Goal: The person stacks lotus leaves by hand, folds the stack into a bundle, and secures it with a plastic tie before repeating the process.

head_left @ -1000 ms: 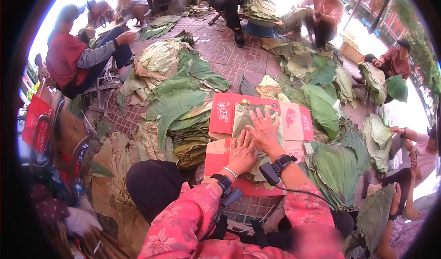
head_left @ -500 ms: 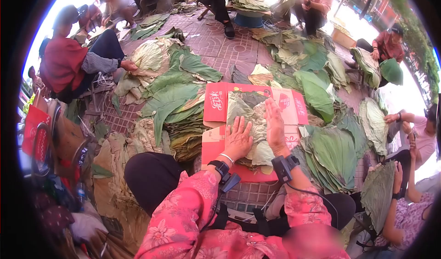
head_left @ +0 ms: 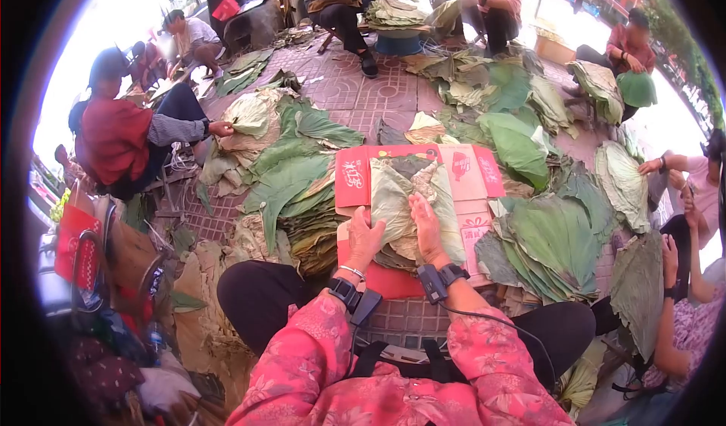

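A folded bundle of dried leaves (head_left: 395,180), pale green and brown, lies on a flattened red printed cardboard box (head_left: 352,178) in front of my knees. My left hand (head_left: 364,237) rests at the near left edge of the bundle, thumb raised and apart from the fingers. On the leaves' near right part is my right hand (head_left: 426,231), its fingers stretched forward and held close together. Neither hand is closed round the bundle. Part of the bundle's near end is hidden between the hands.
Stacks of large leaves lie left (head_left: 314,226) and right (head_left: 556,233) of the cardboard. Several people sit around handling leaves, one person in a red top (head_left: 113,139) at the left. A blue tub (head_left: 398,43) stands at the back. Bags (head_left: 78,244) are on my left.
My left hand has moved from lying flat on the leaves to their near left edge. My right hand has come lower and nearer to me. The bundle's left side now shows a smooth, pale fold.
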A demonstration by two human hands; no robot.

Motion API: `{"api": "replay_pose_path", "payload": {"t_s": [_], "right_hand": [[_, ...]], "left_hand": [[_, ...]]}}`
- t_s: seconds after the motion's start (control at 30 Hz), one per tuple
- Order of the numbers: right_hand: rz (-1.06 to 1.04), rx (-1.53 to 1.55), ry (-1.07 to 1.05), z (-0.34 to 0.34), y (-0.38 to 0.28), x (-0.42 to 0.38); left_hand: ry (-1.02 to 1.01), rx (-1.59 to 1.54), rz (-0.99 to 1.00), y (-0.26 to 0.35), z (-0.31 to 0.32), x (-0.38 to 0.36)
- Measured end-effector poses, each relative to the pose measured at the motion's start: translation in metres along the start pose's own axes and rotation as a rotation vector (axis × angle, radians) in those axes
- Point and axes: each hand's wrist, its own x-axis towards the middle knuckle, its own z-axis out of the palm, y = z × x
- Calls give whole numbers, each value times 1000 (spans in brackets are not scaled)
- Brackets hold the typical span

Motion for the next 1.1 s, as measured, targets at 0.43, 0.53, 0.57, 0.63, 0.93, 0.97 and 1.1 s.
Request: {"api": "replay_pose_path", "payload": {"t_s": [0.43,0.53,0.57,0.63,0.93,0.97,1.1], "right_hand": [[490,878,-241,-61,2,7],[580,916,-169,-76,6,8],[601,931,-145,-82,18,13],[677,967,-123,-83,11,10],[624,1042,-204,-37,-33,-28],[589,1018,-171,-30,-34,-30],[672,918,-191,-34,-24,-25]], "left_hand": [[-420,234,568,53,60,-40],[-390,110,628,35,66,-37],[-282,63,632,32,68,-41],[-197,-331,371,26,71,-44],[-652,-1331,-413,22,49,-31],[-658,-1338,-424,18,49,-30],[-597,-1359,-412,2,54,-28]]}}
